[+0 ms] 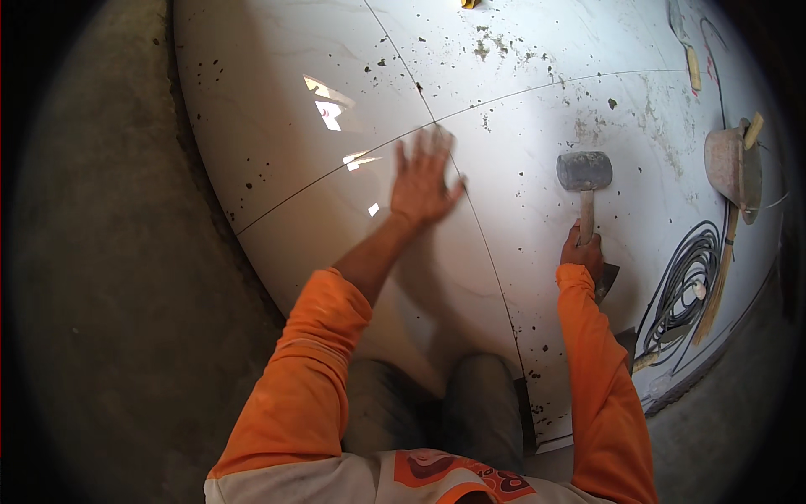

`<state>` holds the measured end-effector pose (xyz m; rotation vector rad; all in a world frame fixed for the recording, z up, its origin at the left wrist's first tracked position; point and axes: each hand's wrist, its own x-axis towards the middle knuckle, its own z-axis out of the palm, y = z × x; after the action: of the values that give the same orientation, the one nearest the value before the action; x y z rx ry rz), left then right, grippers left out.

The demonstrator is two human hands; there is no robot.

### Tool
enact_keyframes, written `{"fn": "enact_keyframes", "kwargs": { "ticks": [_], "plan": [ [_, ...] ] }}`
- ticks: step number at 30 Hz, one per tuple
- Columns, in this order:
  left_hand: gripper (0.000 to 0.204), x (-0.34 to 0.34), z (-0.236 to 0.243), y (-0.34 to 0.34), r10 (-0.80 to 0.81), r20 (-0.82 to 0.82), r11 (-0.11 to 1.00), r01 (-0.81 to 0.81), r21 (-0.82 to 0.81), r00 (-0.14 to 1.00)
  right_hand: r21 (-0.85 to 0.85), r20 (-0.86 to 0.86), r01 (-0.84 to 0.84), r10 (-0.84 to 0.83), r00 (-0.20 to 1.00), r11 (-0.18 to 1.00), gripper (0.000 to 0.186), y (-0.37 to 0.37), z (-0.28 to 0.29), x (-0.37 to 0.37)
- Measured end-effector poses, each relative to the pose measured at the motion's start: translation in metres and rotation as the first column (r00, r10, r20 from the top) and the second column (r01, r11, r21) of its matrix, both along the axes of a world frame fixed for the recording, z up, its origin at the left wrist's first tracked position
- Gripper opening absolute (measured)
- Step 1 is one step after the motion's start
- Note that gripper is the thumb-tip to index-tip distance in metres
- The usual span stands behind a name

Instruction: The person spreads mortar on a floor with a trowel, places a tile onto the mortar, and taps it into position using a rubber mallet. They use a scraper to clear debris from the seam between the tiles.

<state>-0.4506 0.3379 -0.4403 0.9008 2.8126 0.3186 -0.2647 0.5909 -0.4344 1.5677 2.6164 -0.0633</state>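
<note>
White speckled tiles (537, 101), grey mallet (584, 170), orange sleeves (306, 386)

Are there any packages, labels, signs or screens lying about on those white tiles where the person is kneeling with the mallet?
None in view: only tools lie on the white tiles, and the sole printed thing is a red-and-white pattern on the person's orange shirt.

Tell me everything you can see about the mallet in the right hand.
The mallet has a dark grey, dusty, barrel-shaped head, rubber by the look of it, on a short pale wooden handle. It lies flat on the glossy white floor tile, head away from the person. The right hand grips the handle's lower end.
</note>
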Motion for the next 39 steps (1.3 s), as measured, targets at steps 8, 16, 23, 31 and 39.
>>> {"fn": "enact_keyframes", "kwargs": {
  "ticks": [8, 16, 23, 31, 39],
  "plan": [
    [0.075, 0.003, -0.001, -0.121, 0.397, -0.064, 0.909, -0.402, -0.113, 0.916, -0.014, -0.008, 0.021, -0.021, 1.000, 1.000, 0.057, 0.003, -0.001, 0.003],
    [0.072, 0.079, -0.017, -0.296, 0.710, -0.114, 0.682, -0.719, -0.131, 0.695, -0.037, -0.006, 0.058, -0.058, 0.998, 0.998, 0.058, 0.002, 0.003, 0.005],
    [0.070, 0.096, -0.032, -0.237, 0.700, -0.244, 0.621, -0.741, -0.255, 0.671, -0.101, -0.034, 0.064, -0.068, 0.997, 0.993, 0.062, 0.000, -0.001, 0.000],
    [0.073, 0.226, -0.005, -0.142, 0.219, -0.019, 0.958, -0.219, -0.186, 0.976, -0.050, -0.311, -0.107, 0.086, 0.947, 0.993, 0.067, 0.059, 0.036, 0.036],
    [0.077, 0.250, -0.010, -0.250, 0.237, -0.054, 0.939, -0.243, -0.243, 0.970, 0.048, -0.075, -0.154, 0.157, 0.985, 0.987, 0.051, 0.010, 0.011, 0.239]
  ]
}}
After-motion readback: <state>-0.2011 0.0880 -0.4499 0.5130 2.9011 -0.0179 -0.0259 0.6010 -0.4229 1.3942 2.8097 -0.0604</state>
